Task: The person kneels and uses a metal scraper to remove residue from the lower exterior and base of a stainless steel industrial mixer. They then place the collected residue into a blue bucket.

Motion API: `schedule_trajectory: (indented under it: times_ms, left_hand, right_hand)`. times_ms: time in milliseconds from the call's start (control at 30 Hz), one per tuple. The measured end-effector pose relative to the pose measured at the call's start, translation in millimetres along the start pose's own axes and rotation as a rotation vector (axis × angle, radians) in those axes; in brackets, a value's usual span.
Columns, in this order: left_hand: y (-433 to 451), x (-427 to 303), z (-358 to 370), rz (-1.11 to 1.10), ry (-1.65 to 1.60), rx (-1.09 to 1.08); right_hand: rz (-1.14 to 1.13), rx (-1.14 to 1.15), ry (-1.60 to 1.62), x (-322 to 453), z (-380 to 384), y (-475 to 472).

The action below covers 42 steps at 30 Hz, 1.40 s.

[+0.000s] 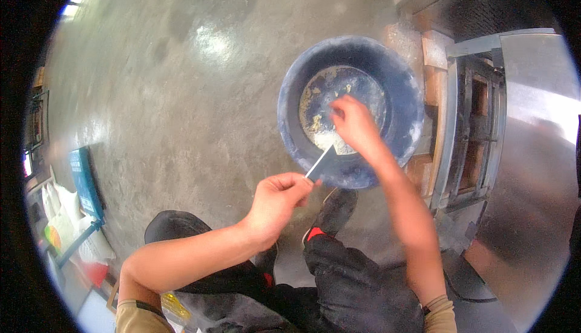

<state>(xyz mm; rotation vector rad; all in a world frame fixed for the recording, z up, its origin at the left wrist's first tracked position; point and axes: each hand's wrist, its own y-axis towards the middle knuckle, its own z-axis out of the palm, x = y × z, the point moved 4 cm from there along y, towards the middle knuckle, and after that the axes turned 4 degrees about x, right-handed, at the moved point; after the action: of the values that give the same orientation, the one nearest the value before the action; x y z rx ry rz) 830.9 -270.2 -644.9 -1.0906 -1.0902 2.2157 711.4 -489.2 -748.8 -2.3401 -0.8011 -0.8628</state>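
Note:
A large blue plastic basin (292,138) stands on the floor before me, its wall dusted white. White flour-like powder (329,140) is heaped at the near side of its bottom, with small yellowish crumbs (316,123) around it. Between thumb and fingers, my left hand (281,197) grips a flat scraper-like tool (321,165) with a pale edge; its tip reaches over the basin's near rim. My right hand (355,122) is inside the basin's outline, above the powder. Its fingers are curled and blurred, and whether they hold anything is hidden.
Concrete floor (181,97) stretches left and ahead. Close to the basin's right stand a metal-framed unit (476,129) and a metal surface (535,174). White sacks (68,215) and a blue box-like object (86,183) are at far left. My shoe (336,210) is near the basin.

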Motion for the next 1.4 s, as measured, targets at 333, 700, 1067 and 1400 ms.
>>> schedule_trajectory:
  times_ms: [333, 700, 1067, 1400]
  left_hand:
    - [-15, 3, -1, -0.042, -0.060, -0.004]
    - [-23, -13, -19, 0.015, -0.116, -0.037]
    - [-33, -31, -1, 0.208, 0.075, 0.015]
    - [-40, -42, 18, 0.331, 0.128, 0.091]
  right_hand:
    - [-0.081, 0.214, -0.161, 5, 55, 6]
    - [0.227, 0.211, 0.342, -8, 33, -5]
    - [-0.064, 0.366, 1.888, 58, -18, -70]
    - [-0.091, 0.348, 1.955, 81, -25, -85]
